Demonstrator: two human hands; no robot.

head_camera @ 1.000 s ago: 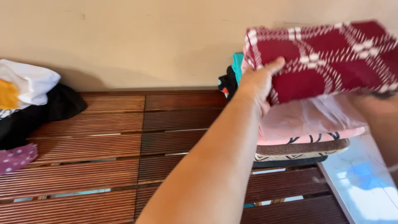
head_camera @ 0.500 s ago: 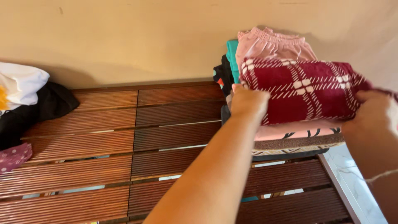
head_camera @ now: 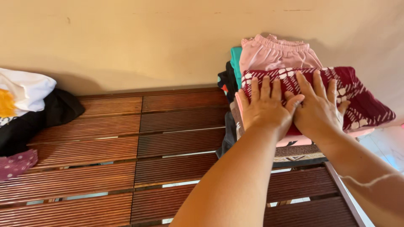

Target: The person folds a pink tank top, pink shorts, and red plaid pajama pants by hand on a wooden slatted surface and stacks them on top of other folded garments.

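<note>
Left hand point(head_camera: 266, 110) and right hand point(head_camera: 317, 109) lay spread flat on the red plaid cloth point(head_camera: 357, 98) topping folded clothes point(head_camera: 275, 52); loose garments point(head_camera: 29, 105) sat across the slatted table point(head_camera: 126, 138).

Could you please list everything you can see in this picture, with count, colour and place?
Plaid cloth: one, dark red with white lines, folded, top of the stack at right.
Pink garment: one, pale pink, elastic band, behind the plaid cloth.
Stack: several folded pieces, pink, brown, dark, under the plaid cloth.
Teal garment: one, against the wall beside the stack.
Loose pile: white, yellow, black pieces, far left.
Dotted cloth: one, purple, left edge.
Bench: one, brown slats.
Wall: beige, behind.
Left hand: flat on the plaid cloth.
Right hand: flat on the plaid cloth, beside the left.
</note>
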